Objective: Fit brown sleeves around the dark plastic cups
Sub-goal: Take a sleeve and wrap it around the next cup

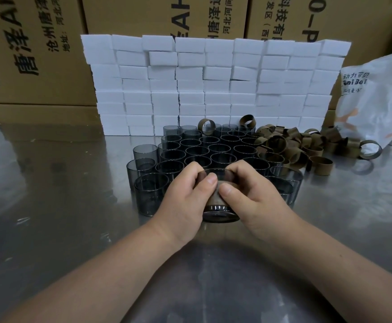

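Brown sleeve (216, 197) sits midway round the dark cup (220, 215), which I hold tilted, base toward me, near the table (50, 206), left hand (183, 202) and right hand (256, 200) fingers (210, 181) clenched round it, thumbs placed, I judge, to push the sleeve along.

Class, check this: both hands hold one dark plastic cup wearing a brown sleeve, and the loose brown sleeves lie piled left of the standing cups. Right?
Wrong side: the head view shows the loose brown sleeves piled right of the standing dark plastic cups. Left hand and right hand do hold one sleeved cup.
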